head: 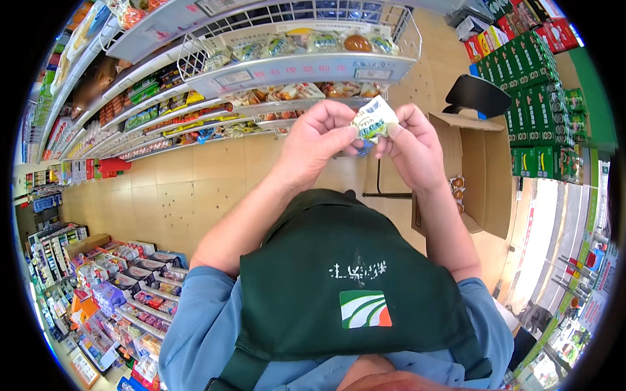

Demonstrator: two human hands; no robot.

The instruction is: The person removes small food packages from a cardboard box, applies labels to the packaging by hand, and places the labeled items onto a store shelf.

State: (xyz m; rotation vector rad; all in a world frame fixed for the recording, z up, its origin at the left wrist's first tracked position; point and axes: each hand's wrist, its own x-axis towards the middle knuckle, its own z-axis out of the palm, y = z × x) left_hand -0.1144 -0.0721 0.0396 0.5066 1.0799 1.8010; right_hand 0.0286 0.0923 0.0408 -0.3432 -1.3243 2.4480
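A small plastic food packet [374, 119] with green, white and blue print is held up between both hands, over the floor. My left hand [323, 141] pinches its left side between thumb and fingers. My right hand [415, 141] grips its right edge the same way. Just beyond the hands hangs a white wire basket [298, 68] with wrapped packets in a row, among them a brown egg-like item [357, 43]. Part of something blue shows under the packet; what it is cannot be told.
An open cardboard box [484, 181] with brown egg-like items stands at the right, near stacked green cartons [530, 107]. Shelves of packaged snacks [161, 102] run along the upper left. A display of packaged goods [142, 293] stands at the lower left. A dark metal bar [389, 195] lies low before the body.
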